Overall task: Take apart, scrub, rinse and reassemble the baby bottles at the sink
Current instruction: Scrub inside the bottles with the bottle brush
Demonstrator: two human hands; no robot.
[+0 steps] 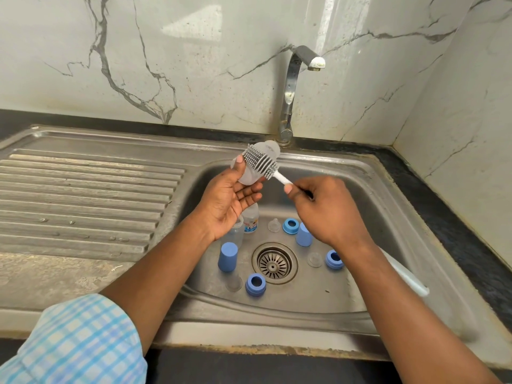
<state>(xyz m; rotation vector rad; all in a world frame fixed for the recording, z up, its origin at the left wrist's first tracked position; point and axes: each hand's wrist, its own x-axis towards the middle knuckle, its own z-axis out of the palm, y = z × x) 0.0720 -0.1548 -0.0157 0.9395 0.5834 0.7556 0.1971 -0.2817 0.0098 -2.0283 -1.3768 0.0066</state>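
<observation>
Frosted bottle (249, 177) in curled left hand (230, 202) — bristly grey brush (260, 162) in pinched right hand (324, 209)

Count, sink basin: clear bottle bodies (267, 148) (250, 217) (235, 231) = 3, one of them held up and two lying on the basin floor; tall blue caps (227, 257) (304, 234) = 2; blue screw rings (290, 226) (255, 284) (333, 259) = 3; clear teats (273, 225) (315, 259) (233, 282) = 3. Tools and fittings: bottle brush (260, 162) = 1, tap (291, 79) = 1, drain strainer (274, 263) = 1. Hands in view = 2, the left hand (230, 200) and the right hand (327, 209).
</observation>
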